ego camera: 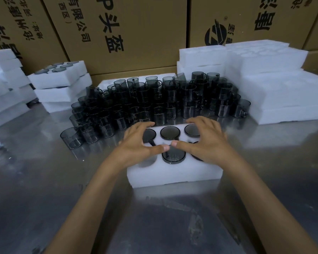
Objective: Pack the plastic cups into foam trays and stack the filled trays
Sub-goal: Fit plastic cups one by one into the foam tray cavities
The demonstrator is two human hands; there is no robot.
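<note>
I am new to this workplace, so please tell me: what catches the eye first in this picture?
First, the big crowd of dark cups standing mid-table. In front of it, the left hand and right hand rest on a foam tray with cups in its holes. White foam stacks rise at the right, cardboard boxes behind.

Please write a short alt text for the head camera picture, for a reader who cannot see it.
Two hands, left hand and right hand, rest with spread fingers on a white foam tray holding dark cups on a metal table. Behind it stands a crowd of loose cups, with more foam trays and cardboard boxes beyond.
</note>
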